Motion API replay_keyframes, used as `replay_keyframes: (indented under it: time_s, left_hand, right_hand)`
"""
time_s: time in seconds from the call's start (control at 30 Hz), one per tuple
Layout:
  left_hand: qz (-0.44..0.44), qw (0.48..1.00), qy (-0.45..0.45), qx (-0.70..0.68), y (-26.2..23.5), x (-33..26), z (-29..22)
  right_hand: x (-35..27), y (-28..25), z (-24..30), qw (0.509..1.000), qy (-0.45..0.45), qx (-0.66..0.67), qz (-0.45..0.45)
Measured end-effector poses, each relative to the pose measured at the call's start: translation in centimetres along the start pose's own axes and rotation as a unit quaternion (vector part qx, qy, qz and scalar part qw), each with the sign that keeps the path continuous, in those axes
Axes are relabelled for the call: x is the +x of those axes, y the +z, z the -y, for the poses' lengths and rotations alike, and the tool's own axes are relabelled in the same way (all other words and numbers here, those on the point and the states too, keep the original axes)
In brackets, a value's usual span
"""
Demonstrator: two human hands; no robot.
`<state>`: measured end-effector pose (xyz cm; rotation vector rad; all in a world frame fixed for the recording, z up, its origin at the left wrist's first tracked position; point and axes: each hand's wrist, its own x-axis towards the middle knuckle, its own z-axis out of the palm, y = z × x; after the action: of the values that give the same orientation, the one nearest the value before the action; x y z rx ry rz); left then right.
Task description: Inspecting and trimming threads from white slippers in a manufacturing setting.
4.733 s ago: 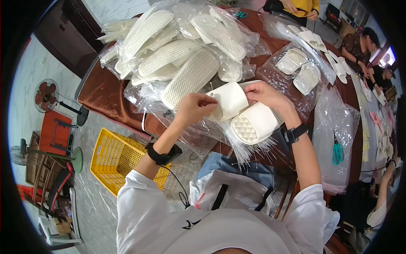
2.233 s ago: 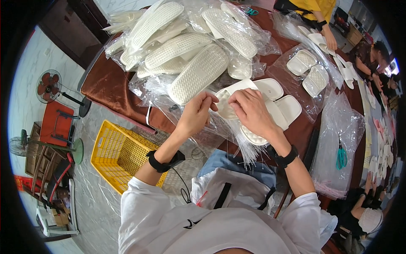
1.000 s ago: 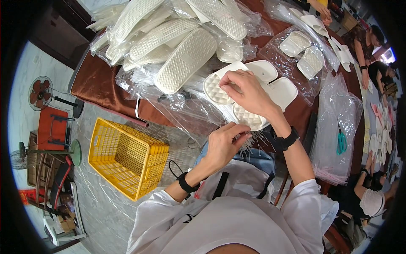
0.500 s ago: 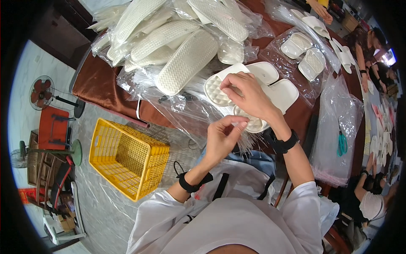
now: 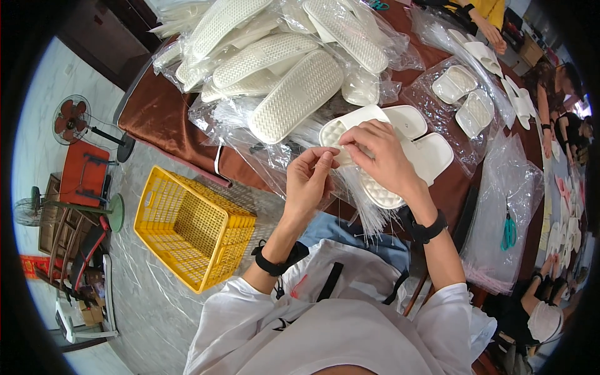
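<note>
A pair of white open-toe slippers (image 5: 432,153) lies on the brown cloth in front of me, with quilted straps partly covered by my right hand (image 5: 382,156). That hand is over the slippers, fingers bent in and tips pressed together; anything in them is too small to name. Just left of the straps is my left hand (image 5: 307,180), its thumb and fingertips pinched close to the right fingertips. What it pinches cannot be made out. Below the hands, a bunch of thin clear plastic strands (image 5: 370,219) hangs over the table's front edge.
White slippers in clear bags are heaped (image 5: 297,97) at the back left. Another bagged pair (image 5: 475,112) lies to the right, near plastic bags (image 5: 497,206) and teal scissors (image 5: 509,231). A yellow crate (image 5: 212,250) stands on the floor at left. Other people work at far right.
My left hand has moved left and up from below the straps to beside them. Both hands' fingertips are now closer together. The whole view has shifted slightly.
</note>
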<state>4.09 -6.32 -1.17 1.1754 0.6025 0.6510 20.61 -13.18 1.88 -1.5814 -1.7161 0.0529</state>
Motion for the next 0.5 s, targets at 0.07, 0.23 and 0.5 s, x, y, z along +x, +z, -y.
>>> replay_keyframes:
  time_s: [0.07,0.23,0.5]
  left_hand:
    - [-0.007,1.0,0.008,0.008,0.02,0.05,-0.14]
    - [0.009,1.0,0.019,0.007,0.02,0.4,-0.08]
    - [0.023,1.0,0.003,0.01,-0.26,0.75,-0.02]
  right_hand:
    - [0.03,0.06,0.13,1.0,-0.003,-0.007,-0.001]
    - [-0.06,0.23,0.05,1.0,0.001,-0.017,0.002]
    - [-0.03,0.28,0.05,1.0,-0.003,-0.026,-0.001]
